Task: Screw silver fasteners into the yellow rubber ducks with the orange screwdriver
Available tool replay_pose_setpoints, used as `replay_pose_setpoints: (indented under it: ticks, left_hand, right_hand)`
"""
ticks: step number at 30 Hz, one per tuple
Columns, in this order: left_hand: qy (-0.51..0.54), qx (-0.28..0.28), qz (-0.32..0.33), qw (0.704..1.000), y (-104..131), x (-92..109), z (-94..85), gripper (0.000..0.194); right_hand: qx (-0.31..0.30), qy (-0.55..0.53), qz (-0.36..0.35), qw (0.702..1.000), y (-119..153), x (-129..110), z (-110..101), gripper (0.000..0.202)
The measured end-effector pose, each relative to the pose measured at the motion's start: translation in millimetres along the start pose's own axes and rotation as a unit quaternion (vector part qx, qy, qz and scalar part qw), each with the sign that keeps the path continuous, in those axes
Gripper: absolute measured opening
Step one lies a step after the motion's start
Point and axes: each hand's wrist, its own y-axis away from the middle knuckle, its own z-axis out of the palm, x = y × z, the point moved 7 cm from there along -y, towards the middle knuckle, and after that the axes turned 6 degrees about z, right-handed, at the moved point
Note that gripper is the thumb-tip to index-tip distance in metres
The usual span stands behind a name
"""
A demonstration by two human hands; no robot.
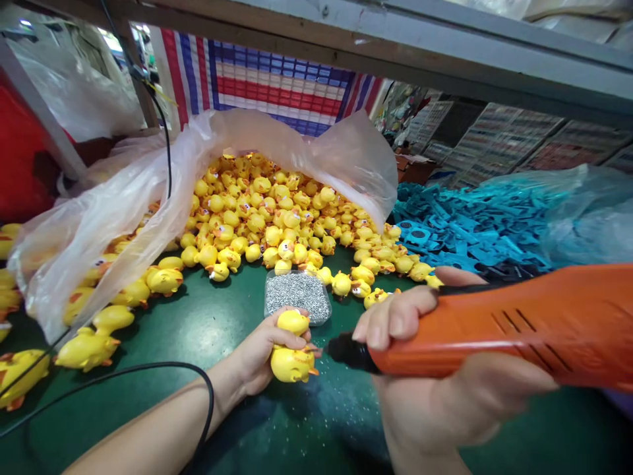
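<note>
Yellow and glossy, a toy duck [291, 365] rests in your left hand [264, 353] over a green surface [198, 323], one rounded end up, the other down. Your thumb [291, 341] lies across the narrow waist and your fingers close behind, leaving both ends exposed. Your right hand [430, 406] is wrapped around an orange power tool [504, 330], its black nose [352, 353] aimed at the duck from the right; the strip between them is too blurred to say whether anything touches.

By its look, the duck is light and probably hollow, moulded in plastic or vinyl; how far its walls would give under a squeeze, you cannot tell from this view. Its shiny skin could slip if pinched at a rounded end, so the waist looks the surest place to take hold. Small orange parts jut from the lower end and seem the likeliest to bend or catch; keep pressure off them.

Just beyond your left hand, a clear tray [325, 319] holds small silvery metal pieces [297, 293]. Behind it, a heap of ducks [267, 218] spreads beneath and before a plastic sheet [267, 128], with teal parts [459, 218] piled to the right.
</note>
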Motion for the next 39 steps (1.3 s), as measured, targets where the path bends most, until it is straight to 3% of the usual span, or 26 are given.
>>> replay_pose_setpoints:
  ticks: [8,14,21,26,30,34,36,39]
  left_hand:
    - [-0.007,0.013,0.023,1.0,3.1,7.6,1.2,0.041]
    - [-0.003,0.02,0.027,0.999,9.5,8.1,1.4,0.045]
    - [-0.006,0.079,0.008,0.997,10.8,4.8,-7.8,0.046]
    - [-0.013,0.074,0.016,0.997,9.7,5.3,-10.3,0.045]
    - [-0.019,0.042,-0.013,0.999,5.9,-2.3,-4.0,0.043]
    - [-0.073,0.048,-0.044,0.995,10.3,-7.8,-5.5,0.043]
    - [-0.119,0.038,-0.063,0.99,25.7,-2.4,-12.2,0.045]
    - [-0.26,-0.052,-0.103,0.959,70.1,17.3,-27.9,0.042]
  right_hand:
    - [-0.005,-0.027,-0.003,1.0,17.3,3.4,4.2,0.051]
    - [-0.076,-0.029,0.009,0.997,25.5,25.8,10.8,0.042]
    - [-0.11,0.007,-0.002,0.994,35.4,40.2,11.7,0.037]
    - [-0.109,-0.025,-0.003,0.994,35.7,43.0,14.1,0.034]
    - [-0.119,-0.046,0.054,0.99,31.4,43.9,17.3,0.042]
    - [-0.062,-0.034,0.075,0.995,10.7,25.3,4.2,0.054]
    - [-0.011,-0.005,0.03,0.999,-6.7,10.5,-12.6,0.057]
    - [0.072,0.092,-0.096,0.989,-29.0,-10.0,-43.4,0.046]
